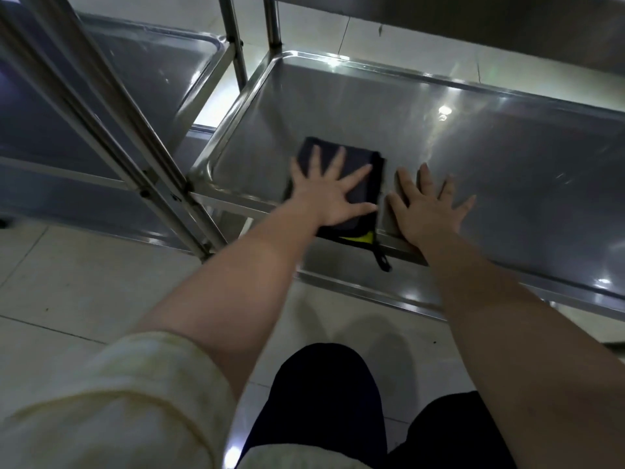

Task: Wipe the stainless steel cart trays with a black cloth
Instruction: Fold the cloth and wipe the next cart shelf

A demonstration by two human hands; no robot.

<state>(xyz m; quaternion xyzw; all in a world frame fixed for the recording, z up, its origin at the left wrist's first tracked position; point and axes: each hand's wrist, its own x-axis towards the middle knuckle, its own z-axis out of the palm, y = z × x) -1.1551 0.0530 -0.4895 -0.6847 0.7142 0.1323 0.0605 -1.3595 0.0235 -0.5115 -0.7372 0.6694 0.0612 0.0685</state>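
A folded black cloth (pixel 360 157) with a yellow tag and a small loop lies near the front left corner of a stainless steel cart tray (pixel 507 157). My left hand (pixel 333 191) presses flat on the cloth with fingers spread. Just to its right, my right hand (pixel 427 206) rests flat on the bare tray, fingers spread, not touching the cloth.
A second steel cart with a similar tray (pixel 142 79) stands to the left, its upright posts (pixel 101 106) crossing the view. Another shelf (pixel 473 25) overhangs the tray from above. Pale tiled floor (pixel 84 282) lies below, and my knees show at the bottom.
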